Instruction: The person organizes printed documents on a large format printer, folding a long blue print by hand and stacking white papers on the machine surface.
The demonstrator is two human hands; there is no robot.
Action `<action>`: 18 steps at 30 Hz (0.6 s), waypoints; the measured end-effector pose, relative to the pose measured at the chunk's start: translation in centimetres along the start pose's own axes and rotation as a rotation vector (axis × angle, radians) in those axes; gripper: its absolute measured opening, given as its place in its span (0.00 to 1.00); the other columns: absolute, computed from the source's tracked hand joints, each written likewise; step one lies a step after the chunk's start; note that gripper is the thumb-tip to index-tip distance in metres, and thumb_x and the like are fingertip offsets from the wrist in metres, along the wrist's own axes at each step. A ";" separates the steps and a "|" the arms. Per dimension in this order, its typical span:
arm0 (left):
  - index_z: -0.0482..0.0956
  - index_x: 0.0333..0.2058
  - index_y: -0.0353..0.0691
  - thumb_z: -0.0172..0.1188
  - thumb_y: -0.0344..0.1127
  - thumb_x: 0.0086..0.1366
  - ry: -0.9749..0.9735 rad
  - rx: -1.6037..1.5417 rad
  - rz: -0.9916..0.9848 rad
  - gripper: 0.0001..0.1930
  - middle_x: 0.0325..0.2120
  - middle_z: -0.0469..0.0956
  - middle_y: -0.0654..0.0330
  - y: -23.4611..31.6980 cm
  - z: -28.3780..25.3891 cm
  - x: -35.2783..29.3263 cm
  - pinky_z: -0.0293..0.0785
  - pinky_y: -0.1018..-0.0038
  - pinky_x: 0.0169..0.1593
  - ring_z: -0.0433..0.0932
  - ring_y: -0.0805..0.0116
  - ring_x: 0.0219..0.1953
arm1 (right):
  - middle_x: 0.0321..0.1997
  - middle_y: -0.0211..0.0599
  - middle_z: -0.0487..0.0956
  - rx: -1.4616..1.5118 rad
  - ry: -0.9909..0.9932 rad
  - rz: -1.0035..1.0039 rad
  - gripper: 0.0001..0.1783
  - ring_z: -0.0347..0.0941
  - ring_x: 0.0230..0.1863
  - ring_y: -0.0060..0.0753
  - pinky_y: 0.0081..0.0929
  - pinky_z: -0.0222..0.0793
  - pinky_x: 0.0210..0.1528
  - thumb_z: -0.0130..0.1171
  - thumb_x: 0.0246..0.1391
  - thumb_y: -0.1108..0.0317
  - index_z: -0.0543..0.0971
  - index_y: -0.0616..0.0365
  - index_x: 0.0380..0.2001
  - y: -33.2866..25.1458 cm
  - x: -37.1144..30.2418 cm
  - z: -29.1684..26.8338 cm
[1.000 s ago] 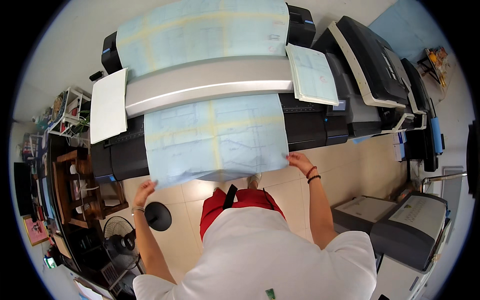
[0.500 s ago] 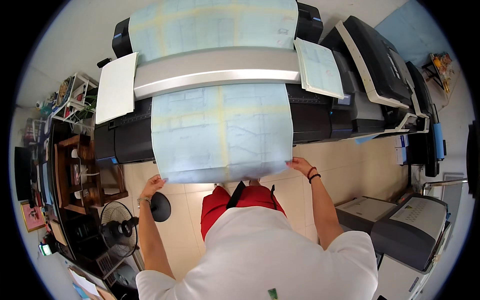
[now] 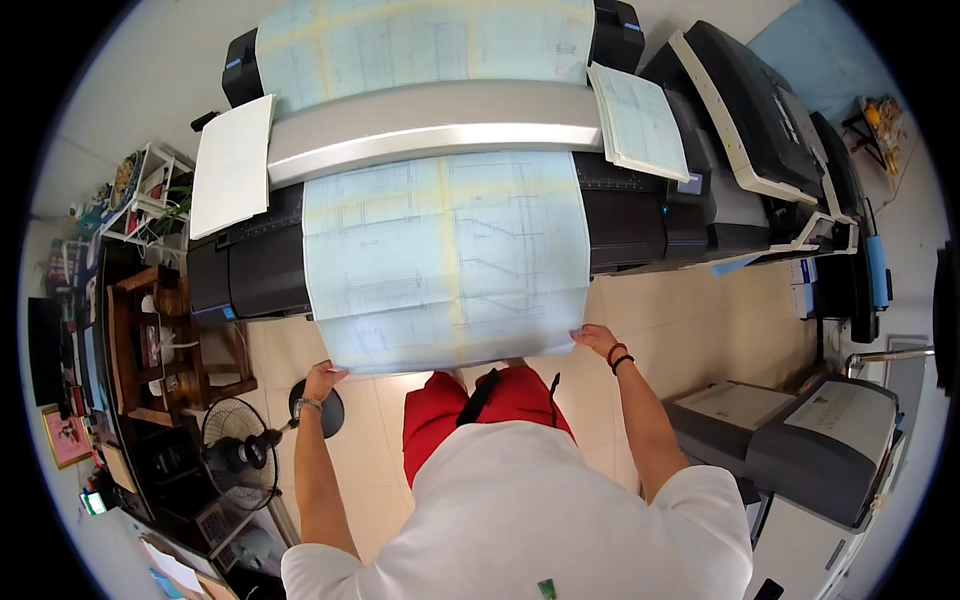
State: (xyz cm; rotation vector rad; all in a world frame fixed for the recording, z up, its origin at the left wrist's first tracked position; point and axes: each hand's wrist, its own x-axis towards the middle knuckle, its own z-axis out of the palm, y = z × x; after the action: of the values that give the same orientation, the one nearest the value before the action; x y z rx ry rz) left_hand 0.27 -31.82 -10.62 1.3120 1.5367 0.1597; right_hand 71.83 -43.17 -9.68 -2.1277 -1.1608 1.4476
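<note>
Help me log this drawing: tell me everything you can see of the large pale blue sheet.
The sheet looks like paper, pale blue, with fine dark line drawings and yellowish bands crossing. It shows behind and in front of a silver cover, which hides what lies between. The front part extends past the black machine, fairly flat, faintly creased. The left hand pinches near its front left corner, the right hand near its front right.

- We had a large pale-blue sheet (image 3: 400,265), covered with fine line drawings and crossed by yellowish bands.
- It extended toward us from beneath a silver bar (image 3: 430,118), spread out.
- We held it near both front corners, a crease crossing it there.
</note>
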 end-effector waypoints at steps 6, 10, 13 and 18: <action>0.56 0.63 0.33 0.69 0.46 0.53 0.289 -0.034 0.019 0.45 0.55 0.68 0.39 4.9 0.5 -1.6 0.76 0.65 0.47 0.78 0.54 0.45 | 0.40 0.36 0.81 0.068 0.049 0.075 0.29 0.77 0.43 0.29 0.25 0.72 0.47 0.68 0.47 0.50 0.78 0.62 0.45 -4.9 -1.5 -2.3; 0.57 0.63 0.35 0.65 0.42 0.58 0.356 -0.100 0.087 0.38 0.52 0.71 0.42 8.2 3.4 -3.8 0.76 0.66 0.45 0.78 0.55 0.44 | 0.40 0.33 0.81 0.383 -0.104 -0.139 0.20 0.77 0.39 0.24 0.20 0.73 0.40 0.62 0.55 0.60 0.78 0.61 0.46 -14.7 -1.1 -8.1; 0.59 0.62 0.37 0.62 0.38 0.61 0.340 -0.162 0.093 0.33 0.50 0.73 0.44 11.2 6.6 -4.4 0.76 0.68 0.45 0.79 0.58 0.44 | 0.41 0.33 0.81 0.462 0.016 -0.554 0.17 0.77 0.40 0.23 0.19 0.72 0.40 0.57 0.60 0.63 0.76 0.61 0.49 -25.2 2.6 -16.2; 0.63 0.59 0.36 0.60 0.33 0.62 0.401 -0.303 0.078 0.27 0.46 0.77 0.49 14.1 12.1 -5.7 0.75 0.73 0.44 0.78 0.65 0.41 | 0.45 0.32 0.79 0.422 0.337 -0.715 0.21 0.74 0.45 0.21 0.20 0.70 0.44 0.58 0.58 0.66 0.73 0.61 0.53 -37.9 11.6 -25.4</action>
State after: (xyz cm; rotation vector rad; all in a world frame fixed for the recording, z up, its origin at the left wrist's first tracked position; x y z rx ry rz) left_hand 17.46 -36.83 -2.97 1.1394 1.7110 0.7135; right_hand 79.23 -6.34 18.72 -1.3823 -1.1760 0.8651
